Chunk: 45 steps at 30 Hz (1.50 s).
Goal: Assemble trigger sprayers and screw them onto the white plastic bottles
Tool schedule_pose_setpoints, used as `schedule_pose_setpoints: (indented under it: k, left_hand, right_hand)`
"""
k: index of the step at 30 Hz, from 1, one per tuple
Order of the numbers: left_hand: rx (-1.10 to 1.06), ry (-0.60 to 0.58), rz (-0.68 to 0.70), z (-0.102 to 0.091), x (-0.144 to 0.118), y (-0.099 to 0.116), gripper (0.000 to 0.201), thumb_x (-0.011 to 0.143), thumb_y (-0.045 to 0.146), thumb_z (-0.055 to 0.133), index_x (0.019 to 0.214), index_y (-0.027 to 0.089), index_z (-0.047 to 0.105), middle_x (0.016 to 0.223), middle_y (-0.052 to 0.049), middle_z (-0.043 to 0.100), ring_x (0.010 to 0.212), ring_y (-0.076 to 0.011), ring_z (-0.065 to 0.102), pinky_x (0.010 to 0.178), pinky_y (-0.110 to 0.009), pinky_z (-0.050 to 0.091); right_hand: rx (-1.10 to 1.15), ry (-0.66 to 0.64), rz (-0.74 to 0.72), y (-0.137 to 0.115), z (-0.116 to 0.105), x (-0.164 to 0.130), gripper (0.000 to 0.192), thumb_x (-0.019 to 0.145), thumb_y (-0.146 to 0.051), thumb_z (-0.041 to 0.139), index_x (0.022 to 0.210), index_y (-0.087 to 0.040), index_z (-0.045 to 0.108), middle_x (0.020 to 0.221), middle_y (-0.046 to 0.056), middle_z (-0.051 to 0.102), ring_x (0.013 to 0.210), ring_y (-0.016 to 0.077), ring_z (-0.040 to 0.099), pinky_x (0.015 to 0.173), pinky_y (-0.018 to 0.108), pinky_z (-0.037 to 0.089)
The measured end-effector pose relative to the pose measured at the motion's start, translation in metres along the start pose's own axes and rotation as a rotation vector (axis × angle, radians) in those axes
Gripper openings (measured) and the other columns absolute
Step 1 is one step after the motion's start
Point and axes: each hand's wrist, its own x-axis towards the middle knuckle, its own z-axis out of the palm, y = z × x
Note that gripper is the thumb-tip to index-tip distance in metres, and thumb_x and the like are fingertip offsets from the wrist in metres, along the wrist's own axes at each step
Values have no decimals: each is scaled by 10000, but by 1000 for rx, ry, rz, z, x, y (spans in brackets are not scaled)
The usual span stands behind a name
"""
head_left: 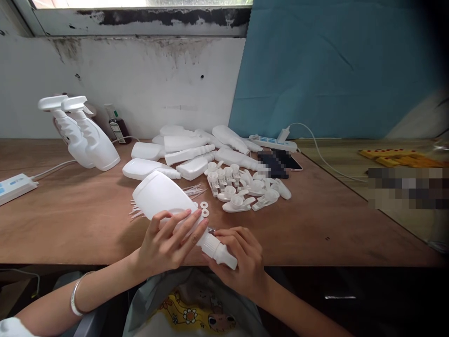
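A white plastic bottle (159, 196) lies tilted over the table's near edge, its neck pointing toward me. My left hand (168, 243) grips the bottle's shoulder with fingers spread over it. My right hand (242, 262) is closed around the white spray-head fitting (219, 250) at the bottle's neck. Two small white washers (204, 208) lie just beyond my hands. A bunch of thin white tubes (192, 191) lies beside the bottle.
Two assembled spray bottles (87, 138) stand at the far left. Several empty bottles (189, 152) and trigger heads (242, 187) are piled mid-table. Power strips (14, 187) (273, 142), a phone (280, 161) and a brown bottle (117, 126) sit around them.
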Motion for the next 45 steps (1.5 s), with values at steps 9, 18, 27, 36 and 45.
schedule_pose_setpoints:
  k: [9, 18, 27, 36, 45]
  left_hand:
    - [72, -25, -6, -3, 1, 9, 340, 777, 188, 569, 1109, 238, 617, 1042, -17, 676, 733, -122, 543, 663, -312, 308]
    - [86, -31, -3, 6, -1, 12, 367, 752, 313, 630, 1113, 248, 621, 1053, -12, 665, 752, -134, 511, 686, -312, 298]
    - [97, -15, 55, 1, -2, 8, 368, 768, 400, 611, 1106, 256, 626, 1077, -18, 653, 778, -152, 507, 682, -309, 267]
    - [93, -16, 65, 3, -4, 8, 314, 770, 214, 555, 1067, 270, 640, 1041, 32, 669, 754, -150, 500, 632, -312, 245]
    - [119, 21, 69, 3, -2, 7, 323, 794, 406, 571, 1085, 282, 631, 1083, 10, 647, 793, -162, 499, 670, -300, 242]
  right_hand:
    - [404, 102, 315, -7, -1, -3, 222, 725, -181, 651, 904, -213, 523, 871, 24, 609, 737, 156, 590, 627, 255, 485]
    - [660, -206, 714, 1, -8, 5, 216, 809, -386, 561, 889, -203, 479, 777, -9, 536, 649, 122, 534, 560, 217, 456]
    - [700, -219, 763, -2, -7, 5, 282, 752, -363, 623, 921, -208, 460, 695, -36, 522, 521, 98, 501, 451, 199, 408]
    - [805, -328, 793, 2, -8, 5, 440, 573, -318, 781, 830, -211, 441, 752, -41, 497, 628, 108, 482, 514, 201, 405]
    - [790, -345, 838, -1, -8, 7, 286, 800, -447, 561, 764, -165, 537, 659, -11, 552, 575, 111, 506, 531, 218, 412]
